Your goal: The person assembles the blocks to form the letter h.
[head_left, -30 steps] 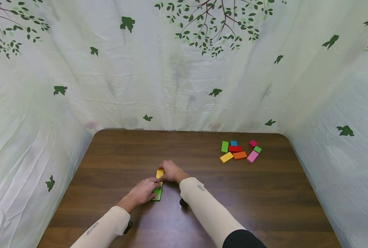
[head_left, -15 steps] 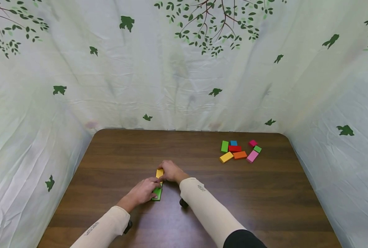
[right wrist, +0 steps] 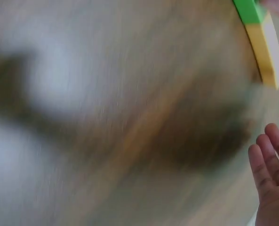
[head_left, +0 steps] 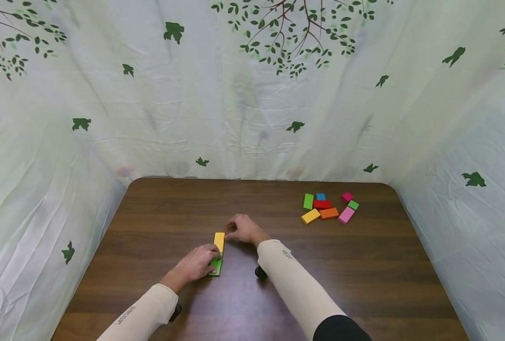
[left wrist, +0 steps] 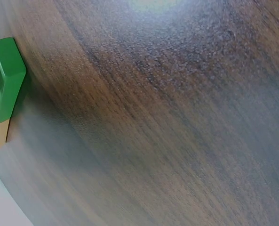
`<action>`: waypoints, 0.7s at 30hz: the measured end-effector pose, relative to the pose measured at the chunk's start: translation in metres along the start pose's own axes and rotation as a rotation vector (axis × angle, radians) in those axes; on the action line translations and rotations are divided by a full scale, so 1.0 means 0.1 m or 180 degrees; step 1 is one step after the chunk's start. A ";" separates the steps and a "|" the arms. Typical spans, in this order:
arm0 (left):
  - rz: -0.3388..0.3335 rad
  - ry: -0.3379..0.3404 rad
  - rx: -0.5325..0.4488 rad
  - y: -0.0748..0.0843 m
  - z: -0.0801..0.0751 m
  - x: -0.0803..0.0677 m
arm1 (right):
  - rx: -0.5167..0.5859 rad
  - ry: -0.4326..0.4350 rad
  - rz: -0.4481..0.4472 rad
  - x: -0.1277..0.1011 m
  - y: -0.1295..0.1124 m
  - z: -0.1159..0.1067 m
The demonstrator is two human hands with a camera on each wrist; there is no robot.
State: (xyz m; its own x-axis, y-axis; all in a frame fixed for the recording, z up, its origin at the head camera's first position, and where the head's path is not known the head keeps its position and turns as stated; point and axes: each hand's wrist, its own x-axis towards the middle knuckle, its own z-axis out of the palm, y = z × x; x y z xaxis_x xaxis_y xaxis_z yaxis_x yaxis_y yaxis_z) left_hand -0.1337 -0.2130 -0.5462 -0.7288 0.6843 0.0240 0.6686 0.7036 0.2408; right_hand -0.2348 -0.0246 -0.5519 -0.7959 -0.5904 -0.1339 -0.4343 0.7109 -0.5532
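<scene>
A green block (head_left: 216,266) and a yellow block (head_left: 219,240) lie end to end on the table, in line away from the person. My left hand (head_left: 196,262) holds the green block, its thumb near the close end and its fingers by the seam between the two. In the left wrist view the green block (left wrist: 10,75) shows at the left edge with fingertips on it. Just right of the yellow block, my right hand (head_left: 244,229) is apart from it and holds nothing. The right wrist view shows its fingers (right wrist: 271,155) spread loosely below the end of the yellow block (right wrist: 264,49).
Toward the back right of the brown wooden table (head_left: 363,274) lies a loose group of several blocks, among them a red block (head_left: 322,204), an orange block (head_left: 329,213) and a pink block (head_left: 346,215). A white leaf-printed curtain (head_left: 252,142) hangs behind the table and along its sides.
My right hand has let go of the yellow block and moved a little to the right and away, uncovering it. The left hand and both blocks have stayed in place.
</scene>
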 end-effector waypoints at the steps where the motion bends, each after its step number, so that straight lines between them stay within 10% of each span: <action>1: -0.0022 -0.0019 -0.0014 0.01 0.00 0.00 | 0.0003 0.0013 0.0060 -0.01 0.04 -0.04; 21: -0.0108 -0.0049 -0.0099 0.00 0.01 0.01 | 0.0238 0.0349 0.1223 -0.65 1.40 -0.95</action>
State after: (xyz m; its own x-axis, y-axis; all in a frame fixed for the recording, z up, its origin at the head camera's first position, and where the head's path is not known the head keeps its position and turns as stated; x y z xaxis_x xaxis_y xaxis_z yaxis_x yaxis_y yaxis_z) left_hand -0.1340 -0.2124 -0.5470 -0.7485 0.6632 0.0004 0.6384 0.7203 0.2712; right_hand -0.2838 0.1501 -0.5422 -0.9363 -0.2402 -0.2563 -0.0679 0.8396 -0.5389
